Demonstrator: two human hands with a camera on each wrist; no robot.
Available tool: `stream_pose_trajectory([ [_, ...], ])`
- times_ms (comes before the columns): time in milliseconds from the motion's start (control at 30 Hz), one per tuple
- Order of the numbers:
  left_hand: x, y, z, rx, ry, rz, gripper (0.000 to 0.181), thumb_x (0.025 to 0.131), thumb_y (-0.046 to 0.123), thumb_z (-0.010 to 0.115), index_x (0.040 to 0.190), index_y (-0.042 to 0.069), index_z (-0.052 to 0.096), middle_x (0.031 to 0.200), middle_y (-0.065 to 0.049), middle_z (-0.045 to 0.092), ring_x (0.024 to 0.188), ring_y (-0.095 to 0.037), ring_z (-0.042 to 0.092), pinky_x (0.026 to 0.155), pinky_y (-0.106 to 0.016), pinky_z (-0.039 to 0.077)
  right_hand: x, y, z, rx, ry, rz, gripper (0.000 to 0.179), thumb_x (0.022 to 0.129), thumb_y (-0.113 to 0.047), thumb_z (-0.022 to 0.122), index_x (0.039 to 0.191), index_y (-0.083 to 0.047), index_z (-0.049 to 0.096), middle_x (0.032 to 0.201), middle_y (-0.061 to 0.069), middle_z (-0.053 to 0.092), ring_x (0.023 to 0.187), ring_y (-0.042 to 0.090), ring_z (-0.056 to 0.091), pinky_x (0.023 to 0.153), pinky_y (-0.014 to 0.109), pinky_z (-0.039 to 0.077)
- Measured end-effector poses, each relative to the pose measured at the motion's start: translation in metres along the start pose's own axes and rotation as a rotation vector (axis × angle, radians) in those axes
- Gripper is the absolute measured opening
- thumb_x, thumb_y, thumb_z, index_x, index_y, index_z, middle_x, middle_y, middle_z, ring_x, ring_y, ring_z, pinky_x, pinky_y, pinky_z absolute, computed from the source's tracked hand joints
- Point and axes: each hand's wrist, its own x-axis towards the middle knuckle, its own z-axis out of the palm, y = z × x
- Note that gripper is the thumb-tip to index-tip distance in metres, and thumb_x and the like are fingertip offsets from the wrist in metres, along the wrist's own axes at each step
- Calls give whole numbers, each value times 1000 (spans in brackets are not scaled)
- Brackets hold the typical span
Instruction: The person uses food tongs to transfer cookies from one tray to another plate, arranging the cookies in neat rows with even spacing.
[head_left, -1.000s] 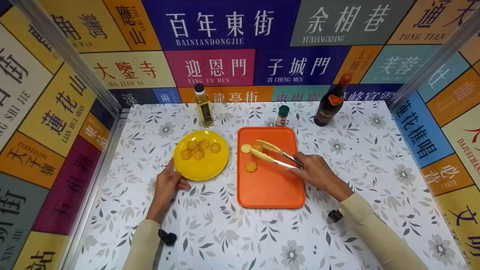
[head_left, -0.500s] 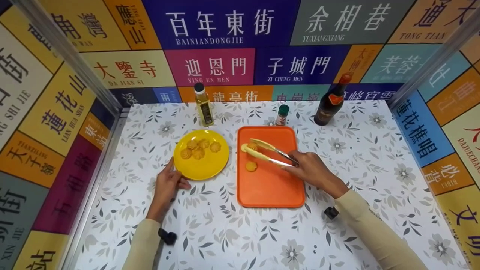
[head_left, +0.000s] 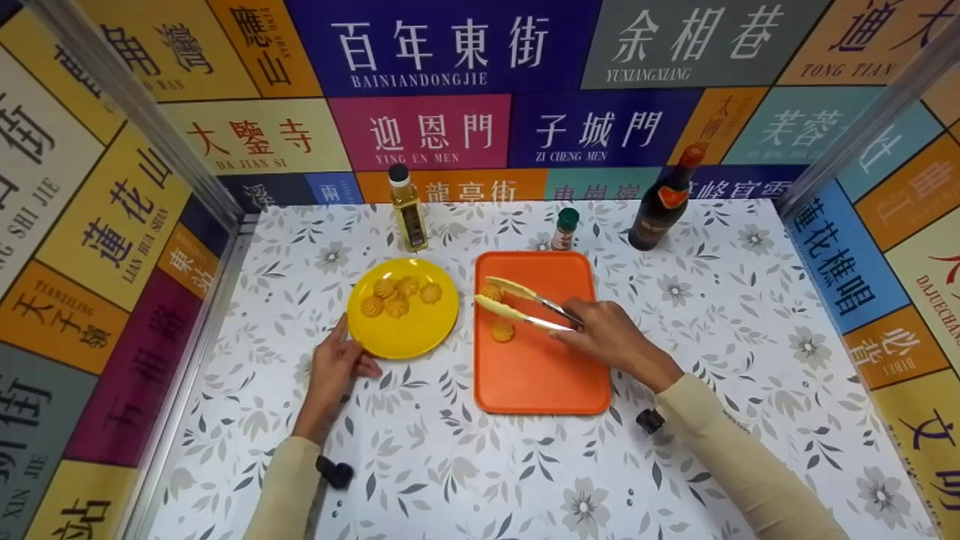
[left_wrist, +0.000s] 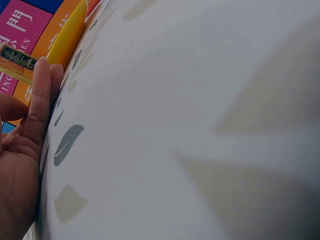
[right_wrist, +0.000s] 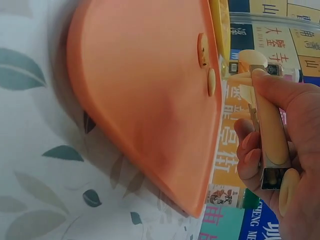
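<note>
My right hand grips a pair of tongs with pale tips and metal arms. Between the tips sits a swirled cookie, over the far left of the orange tray. Another cookie lies on the tray just nearer. The right wrist view shows two cookies lying on the tray; in the head view one is hidden by the tongs. My left hand rests at the near left rim of the yellow plate, its fingers fairly straight in the left wrist view. Several swirled cookies lie on the plate.
Behind the plate stands an oil bottle with a black cap. A small green-capped jar and a dark bottle stand behind the tray. Printed panels wall off the back and sides of the table.
My right hand has moved left with the tongs and the cookie between them. The pale round cookie at the tray's left is now covered from view. My left hand and the plate stay put.
</note>
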Motion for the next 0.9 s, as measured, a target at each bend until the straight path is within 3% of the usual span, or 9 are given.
stream_pose_trajectory([
  [700, -1, 0, 0, -23, 3, 8, 68, 114, 6, 52, 176, 13, 25, 88, -29, 74, 69, -30, 78, 72, -39, 70, 24, -16, 16, 21, -34, -15, 39, 101, -39, 83, 112, -4, 72, 74, -3, 54, 63, 14, 51, 54, 29, 41],
  [900, -2, 1, 1, -6, 2, 51, 68, 114, 2, 51, 176, 9, 24, 83, -29, 74, 67, -30, 78, 68, -40, 70, 27, -20, 20, 6, -23, -43, 36, 100, -35, 84, 110, -3, 71, 74, -2, 53, 63, 15, 49, 55, 29, 39],
])
